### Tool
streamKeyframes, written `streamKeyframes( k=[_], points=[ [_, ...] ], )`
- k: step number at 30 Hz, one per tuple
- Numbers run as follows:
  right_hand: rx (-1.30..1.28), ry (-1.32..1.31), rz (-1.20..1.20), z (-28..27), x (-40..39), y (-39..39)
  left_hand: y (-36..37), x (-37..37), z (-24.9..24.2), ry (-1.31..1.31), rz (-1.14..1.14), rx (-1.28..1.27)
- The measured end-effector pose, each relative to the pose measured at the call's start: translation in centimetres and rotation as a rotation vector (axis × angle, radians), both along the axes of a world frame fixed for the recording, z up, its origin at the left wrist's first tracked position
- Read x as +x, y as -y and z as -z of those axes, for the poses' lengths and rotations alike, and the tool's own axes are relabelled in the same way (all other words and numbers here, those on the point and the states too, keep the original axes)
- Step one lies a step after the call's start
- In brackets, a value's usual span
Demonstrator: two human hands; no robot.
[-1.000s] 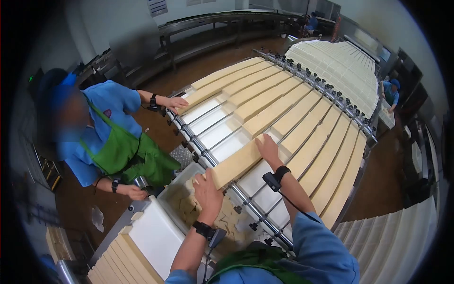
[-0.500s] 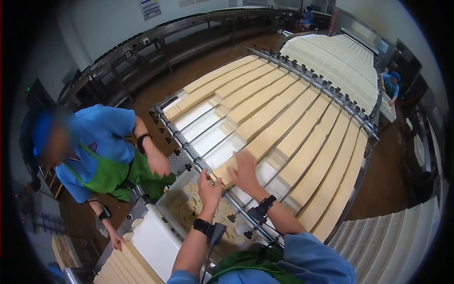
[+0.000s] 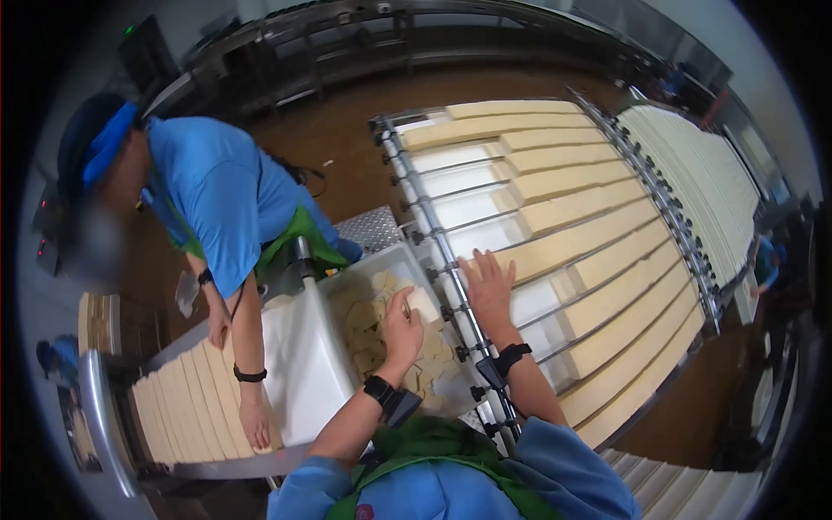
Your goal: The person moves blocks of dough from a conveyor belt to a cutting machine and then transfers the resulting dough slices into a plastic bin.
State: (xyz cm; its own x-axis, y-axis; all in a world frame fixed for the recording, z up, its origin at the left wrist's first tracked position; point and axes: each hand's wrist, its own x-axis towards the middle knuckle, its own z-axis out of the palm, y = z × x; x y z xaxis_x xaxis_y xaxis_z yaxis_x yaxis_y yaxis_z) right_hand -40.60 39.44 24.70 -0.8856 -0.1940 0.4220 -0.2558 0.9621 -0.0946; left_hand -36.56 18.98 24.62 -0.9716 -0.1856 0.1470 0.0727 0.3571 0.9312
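My left hand (image 3: 403, 336) is over a tub (image 3: 322, 305), closed on a small pale offcut (image 3: 425, 305) that shows beyond the fingers. My right hand (image 3: 490, 299) lies with its fingers spread on the near end of a long, pale yellow, tofu-like strip (image 3: 563, 249), beside the metal rail (image 3: 432, 217). Several similar strips lie in lanes between thin rods on the white conveyor bed (image 3: 475, 236). Loose pale scraps (image 3: 364, 325) fill much of the tub below my left hand.
On the left, a co-worker in a blue shirt (image 3: 208, 182) leans over a row of pale strips (image 3: 186, 407) beside a white board (image 3: 299, 368). Black clamp knobs (image 3: 462, 354) line the near rail. Past the far rail, a white belt (image 3: 685, 173) continues.
My left hand has left the strip's end and moved over the tub with a pale offcut. My right hand stays at the strip. The view has turned left; the co-worker bends further over the strips.
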Motion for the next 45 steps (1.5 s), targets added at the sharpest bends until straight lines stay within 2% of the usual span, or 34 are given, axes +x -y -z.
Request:
streamKeyframes(
  k=[3,7,12,14,16,18,19,20,21,22,23,25,26,27,29,30,32,33,35,37,38,41,45],
  points=[
    [0.188,0.025,0.055,0.0,-0.3,0.2,4.3,3.4,1.0,0.089,-0.023,-0.008],
    [0.051,0.065,0.011,-0.2,-0.3,-0.3,9.1,7.2,2.9,0.134,-0.003,-0.231],
    [0.060,0.036,-0.038,0.4,0.0,-0.1,11.5,12.4,2.5,0.121,-0.033,-0.249],
    [0.191,0.025,0.057,0.8,-0.2,0.5,12.9,14.1,1.9,0.175,0.213,-0.115],
    [0.189,0.098,0.044,1.3,-0.1,0.6,14.5,15.7,0.5,0.210,0.234,-0.086],
    [-0.025,0.082,0.063,1.9,0.6,1.1,17.0,17.3,0.4,0.291,0.371,0.115],
    [0.006,0.064,0.092,1.5,1.0,1.7,18.3,18.2,0.7,0.247,0.330,0.226],
    [0.009,0.066,0.052,1.1,1.5,2.3,19.8,19.3,1.0,0.244,0.290,0.232],
    [-0.104,0.003,0.027,0.5,2.0,3.4,21.4,20.5,1.1,0.250,0.145,0.289],
    [-0.223,-0.051,-0.006,0.2,2.3,5.1,23.1,21.8,1.2,0.252,-0.011,0.345],
    [-0.237,-0.101,-0.088,-0.1,3.0,7.4,24.7,23.3,1.6,0.203,-0.214,0.370],
    [-0.253,-0.263,-0.254,-1.2,4.6,14.1,28.2,26.7,3.5,0.114,-0.621,0.174],
    [-0.265,-0.252,-0.305,-0.7,5.1,18.2,29.9,28.5,4.4,0.115,-0.804,0.041],
    [-0.318,-0.179,-0.494,-0.2,5.6,21.9,31.0,29.9,4.3,0.117,-0.845,0.040],
    [-0.415,0.047,-0.801,-0.2,7.2,29.8,32.6,31.8,3.9,0.218,-1.127,-0.540],
    [-0.462,0.203,-0.919,-0.5,7.7,34.4,33.1,32.2,4.4,0.222,-1.142,-0.536],
    [-0.391,0.293,-1.053,0.1,8.0,42.5,34.2,32.8,5.6,0.409,-1.082,-0.427],
    [-0.382,0.338,-1.053,0.9,7.8,46.2,34.6,32.7,5.7,0.407,-1.091,-0.424],
    [-0.371,0.384,-1.056,2.7,6.5,51.9,34.5,31.7,5.6,0.303,-0.975,-0.232],
    [-0.272,0.339,-1.007,4.1,5.1,56.8,34.5,31.0,5.6,0.316,-0.951,-0.239],
    [-0.273,0.338,-1.012,4.6,4.5,58.6,34.6,30.7,5.5,0.333,-0.921,-0.247],
    [-0.023,0.282,-0.816,6.7,3.0,61.8,35.2,30.4,4.9,0.371,-0.920,-0.206],
    [0.055,0.309,-0.729,6.3,2.7,63.0,35.3,29.9,4.5,0.439,-0.917,-0.166]
  ],
)
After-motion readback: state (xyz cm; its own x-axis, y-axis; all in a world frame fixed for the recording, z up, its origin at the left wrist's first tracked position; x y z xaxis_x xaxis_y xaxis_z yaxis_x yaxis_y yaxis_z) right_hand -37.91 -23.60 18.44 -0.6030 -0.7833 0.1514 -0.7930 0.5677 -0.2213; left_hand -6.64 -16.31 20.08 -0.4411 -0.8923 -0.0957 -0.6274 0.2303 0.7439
